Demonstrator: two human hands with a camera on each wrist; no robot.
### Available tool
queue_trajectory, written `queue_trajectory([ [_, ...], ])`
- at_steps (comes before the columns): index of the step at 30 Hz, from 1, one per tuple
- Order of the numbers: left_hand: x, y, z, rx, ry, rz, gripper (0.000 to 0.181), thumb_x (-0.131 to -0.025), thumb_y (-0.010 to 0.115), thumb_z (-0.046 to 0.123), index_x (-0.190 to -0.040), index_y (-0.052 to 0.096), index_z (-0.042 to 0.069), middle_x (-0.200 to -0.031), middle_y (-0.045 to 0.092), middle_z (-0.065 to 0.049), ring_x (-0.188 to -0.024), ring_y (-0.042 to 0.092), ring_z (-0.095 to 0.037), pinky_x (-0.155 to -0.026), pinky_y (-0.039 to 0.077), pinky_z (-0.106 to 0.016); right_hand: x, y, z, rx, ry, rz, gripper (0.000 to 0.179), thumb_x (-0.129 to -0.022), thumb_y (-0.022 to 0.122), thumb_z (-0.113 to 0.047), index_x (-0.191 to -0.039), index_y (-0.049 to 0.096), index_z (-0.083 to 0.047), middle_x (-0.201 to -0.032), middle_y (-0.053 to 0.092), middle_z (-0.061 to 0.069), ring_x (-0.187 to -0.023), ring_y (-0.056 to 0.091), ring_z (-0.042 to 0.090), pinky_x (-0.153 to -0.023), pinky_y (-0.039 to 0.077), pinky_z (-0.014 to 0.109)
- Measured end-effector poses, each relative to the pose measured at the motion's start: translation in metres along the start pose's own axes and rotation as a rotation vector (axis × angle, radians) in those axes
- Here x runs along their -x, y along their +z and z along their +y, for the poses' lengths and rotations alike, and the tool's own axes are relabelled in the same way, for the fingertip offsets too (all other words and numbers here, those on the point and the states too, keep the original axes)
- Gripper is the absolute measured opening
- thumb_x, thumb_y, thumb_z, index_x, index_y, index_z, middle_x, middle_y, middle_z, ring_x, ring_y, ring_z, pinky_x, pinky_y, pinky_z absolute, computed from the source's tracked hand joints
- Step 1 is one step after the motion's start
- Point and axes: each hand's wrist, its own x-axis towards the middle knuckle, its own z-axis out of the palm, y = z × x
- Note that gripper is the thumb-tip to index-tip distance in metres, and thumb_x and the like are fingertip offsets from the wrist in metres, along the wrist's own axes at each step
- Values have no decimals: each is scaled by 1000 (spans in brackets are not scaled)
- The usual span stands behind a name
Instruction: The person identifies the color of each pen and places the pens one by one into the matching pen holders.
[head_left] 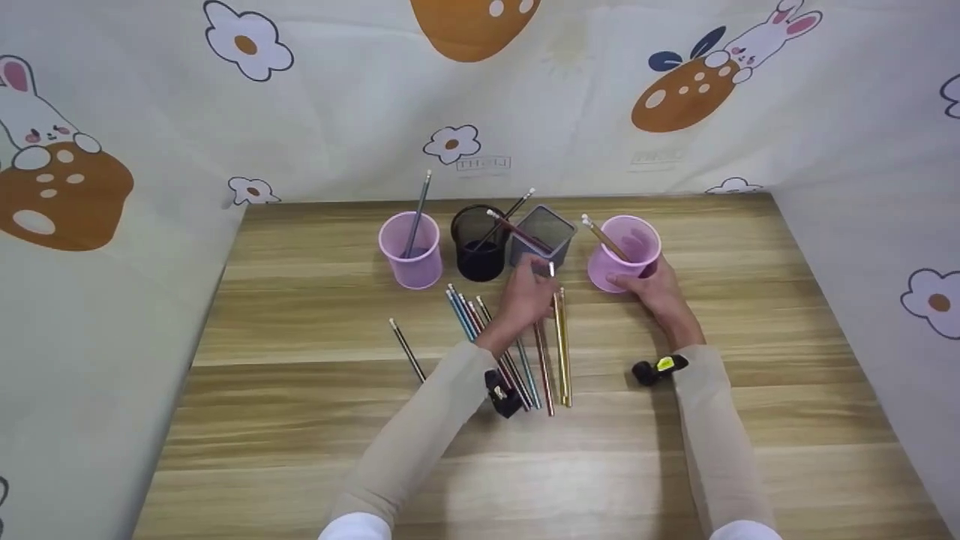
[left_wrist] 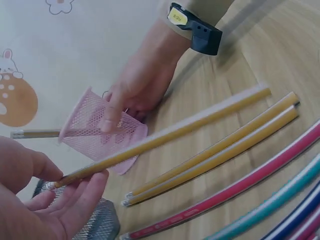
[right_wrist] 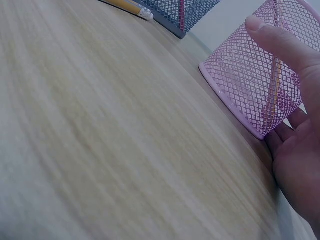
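My left hand (head_left: 527,296) pinches a gold pencil (left_wrist: 165,137) between thumb and fingers close to its eraser end. In the left wrist view that pencil slants above two more gold pencils (left_wrist: 215,147) lying on the table. A pink mesh pen cup (right_wrist: 240,87) is held by my right hand (head_left: 666,298), its thumb on the near side and the other fingers around the far side. One gold pencil (head_left: 607,241) leans inside this cup. Just beyond my left hand stands a square grey mesh cup (head_left: 523,253) with a dark red pencil (head_left: 517,229) in it.
Left of the square cup are a round black mesh cup (head_left: 480,266) with a black pencil (head_left: 514,208) and another pink cup (head_left: 418,271) with a grey-green pencil (head_left: 417,217). Several coloured pencils (head_left: 527,375) lie under my left forearm. A lone black pencil (head_left: 406,349) lies further left.
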Motion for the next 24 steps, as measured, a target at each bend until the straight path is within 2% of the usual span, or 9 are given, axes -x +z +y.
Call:
queue_trajectory([
  [4,5,-3,8,22,22,-27,40,-92,58,0,-131,52,4,-87,63,-7,-49,58,-13,-53,60,-33,0,1,-1,-8,-14,4,88,-79,79,1,-153,30,-1,-152,43,20,-140,41,26,-124,28,37],
  [7,10,-4,14,22,25,-49,40,-93,58,0,-132,53,4,-86,62,-6,-45,54,-11,-44,53,-23,1,1,0,-3,-31,17,86,-79,80,-1,-151,33,-1,-150,45,19,-136,44,22,-123,30,35],
  [9,13,-4,18,27,23,-59,40,-92,58,0,-132,52,3,-84,57,-3,-44,53,-11,-43,52,-22,1,1,0,3,-37,23,86,-79,81,-2,-151,34,-1,-149,46,19,-135,45,21,-122,31,35],
  [14,14,-6,30,56,23,-37,43,-91,58,-2,-133,52,4,-84,57,-3,-46,53,-12,-44,52,-23,-1,3,0,5,-32,16,87,-78,81,-4,-151,33,-1,-150,45,20,-138,43,25,-124,29,38],
  [18,13,-9,41,81,61,28,41,-89,60,-4,-129,54,2,-87,59,-6,-56,56,-13,-51,57,-28,-1,4,-1,16,-29,8,88,-79,82,-6,-152,32,-1,-150,45,20,-138,44,24,-123,30,37],
  [22,11,-12,54,54,131,169,36,-88,65,1,-123,58,4,-91,66,-9,-71,60,-12,-60,57,-24,0,4,-1,7,-22,14,87,-80,81,-3,-152,32,-2,-150,45,19,-131,47,15,-118,35,27],
  [24,10,-14,61,82,157,229,35,-87,66,3,-121,59,6,-92,69,-10,-74,64,-13,-60,57,-24,0,3,-1,-7,-16,15,87,-80,79,0,-152,32,-2,-150,45,19,-127,48,11,-115,36,22],
])
